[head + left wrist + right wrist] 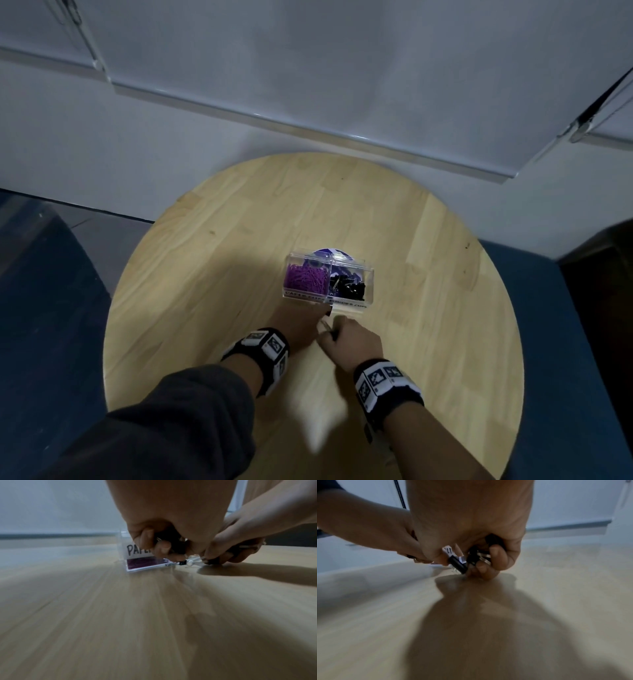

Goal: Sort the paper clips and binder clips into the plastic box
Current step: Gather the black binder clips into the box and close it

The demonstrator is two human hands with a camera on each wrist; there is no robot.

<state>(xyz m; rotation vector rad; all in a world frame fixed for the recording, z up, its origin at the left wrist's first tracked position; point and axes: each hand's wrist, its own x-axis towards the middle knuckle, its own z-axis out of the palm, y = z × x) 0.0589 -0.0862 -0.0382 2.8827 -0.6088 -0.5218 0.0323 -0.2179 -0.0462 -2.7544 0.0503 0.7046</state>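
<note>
Clear plastic box [329, 277] sits mid-table [212, 274] — purple paper clips [304, 278] left, black binder clips [346, 287] right. From the head both hands look merely bunched; wrist views show more — right hand [471, 534] curled around binder clips, left hand [171, 520] pinching one.

On the front of the clear plastic box [137, 555], a white label [137, 550] carries black hand-lettering that reads "PAPE", with the rest hidden behind fingers. From the head view, the lettering along the box's front edge [327, 300] is too blurred to read with certainty.
</note>
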